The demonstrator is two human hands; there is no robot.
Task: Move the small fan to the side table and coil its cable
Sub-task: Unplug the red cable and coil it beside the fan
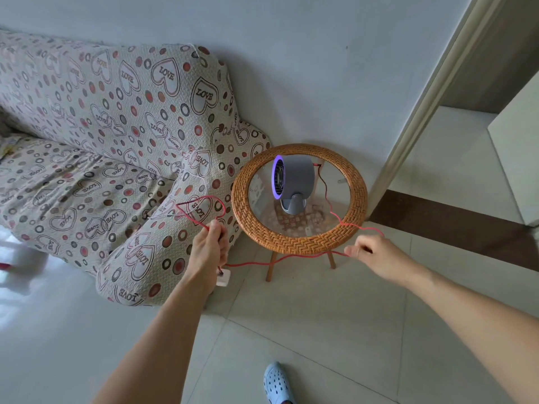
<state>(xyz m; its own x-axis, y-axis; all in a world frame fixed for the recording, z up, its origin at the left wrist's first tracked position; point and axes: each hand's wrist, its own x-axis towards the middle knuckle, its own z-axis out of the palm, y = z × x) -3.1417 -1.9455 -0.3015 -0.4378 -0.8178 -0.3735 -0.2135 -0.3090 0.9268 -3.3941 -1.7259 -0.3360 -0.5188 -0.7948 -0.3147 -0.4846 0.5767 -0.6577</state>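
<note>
A small grey fan [293, 185] with a glowing purple ring stands upright on the glass top of the round wicker side table [297, 243]. Its red cable [323, 182] runs from the fan's back, across the table rim, to my right hand [370, 255], which pinches it in front of the table. From there the cable sags under the rim to my left hand [210, 249], which grips a loop of it beside the sofa arm. A white plug [223, 278] dangles below my left wrist.
A sofa [102, 141] in a heart-patterned cover fills the left, its arm close to the table. A wall stands behind, and a door frame [423, 112] rises at the right. The tiled floor spreads in front, with my blue clog [277, 383] at the bottom.
</note>
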